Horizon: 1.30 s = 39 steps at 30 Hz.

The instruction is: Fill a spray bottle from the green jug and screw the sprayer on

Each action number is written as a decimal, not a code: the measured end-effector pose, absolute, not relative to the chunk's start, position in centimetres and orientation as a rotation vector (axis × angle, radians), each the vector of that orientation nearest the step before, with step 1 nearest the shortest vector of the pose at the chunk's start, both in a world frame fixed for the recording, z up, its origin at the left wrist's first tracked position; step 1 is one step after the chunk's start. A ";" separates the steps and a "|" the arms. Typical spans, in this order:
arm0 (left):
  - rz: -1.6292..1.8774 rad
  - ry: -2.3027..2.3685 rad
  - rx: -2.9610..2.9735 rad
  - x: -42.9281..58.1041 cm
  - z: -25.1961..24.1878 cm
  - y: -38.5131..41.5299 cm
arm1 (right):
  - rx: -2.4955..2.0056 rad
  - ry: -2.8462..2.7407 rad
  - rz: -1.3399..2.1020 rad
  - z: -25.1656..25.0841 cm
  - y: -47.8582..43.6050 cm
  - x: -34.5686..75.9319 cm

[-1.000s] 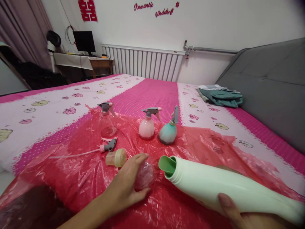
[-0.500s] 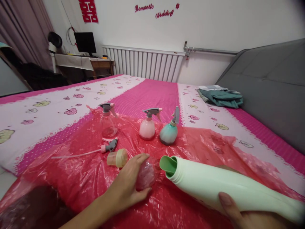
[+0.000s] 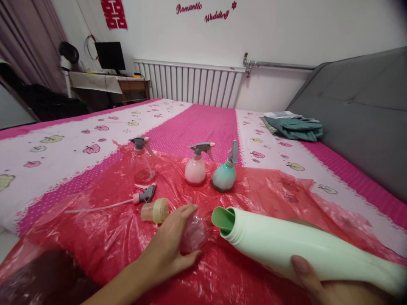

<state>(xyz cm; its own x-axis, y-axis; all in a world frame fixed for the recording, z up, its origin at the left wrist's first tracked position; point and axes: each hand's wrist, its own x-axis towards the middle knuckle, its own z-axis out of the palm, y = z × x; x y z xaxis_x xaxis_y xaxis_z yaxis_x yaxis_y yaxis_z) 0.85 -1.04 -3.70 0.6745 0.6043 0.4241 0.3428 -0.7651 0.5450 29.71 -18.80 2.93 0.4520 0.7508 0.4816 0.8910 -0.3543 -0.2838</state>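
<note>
My left hand [image 3: 173, 237] is curled round a clear plastic spray bottle body [image 3: 193, 235] that has no spray head on it. In my right hand [image 3: 313, 279] is a pale green bottle [image 3: 280, 239], tilted nearly level, its mouth with a green pouring lip [image 3: 222, 218] pointing at the clear bottle. A yellowish cap [image 3: 155, 210] lies just left of my left hand. Behind it rests a loose grey-and-pink spray head [image 3: 144, 195] with a long thin tube. All of these are on a red plastic sheet [image 3: 254, 267].
A clear spray bottle [image 3: 142, 167], a pink one [image 3: 195, 170] and a teal one [image 3: 224, 174] stand farther back on the sheet. Folded clothes [image 3: 292, 126] lie on the bed [image 3: 213, 120] at right, near a grey headboard [image 3: 356, 97]. A desk [image 3: 95, 80] stands at far left.
The whole view has shifted slightly. Both hands keep their holds, and the pale green bottle stays tilted beside the clear bottle.
</note>
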 end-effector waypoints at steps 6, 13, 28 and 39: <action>0.846 0.737 2.455 1.0 -3.7 -1.0 | -2.211 -1.364 -0.373 3.0 -18.8 29.7; 0.817 0.724 2.464 0.8 -3.3 -1.1 | -2.229 -1.341 -0.353 2.7 -18.9 29.9; 0.820 0.722 2.470 0.9 -3.2 -1.1 | -2.187 -1.367 -0.370 2.8 -18.8 29.9; 0.846 0.724 2.476 1.0 -3.1 -1.1 | -2.180 -1.362 -0.374 3.1 -18.8 29.5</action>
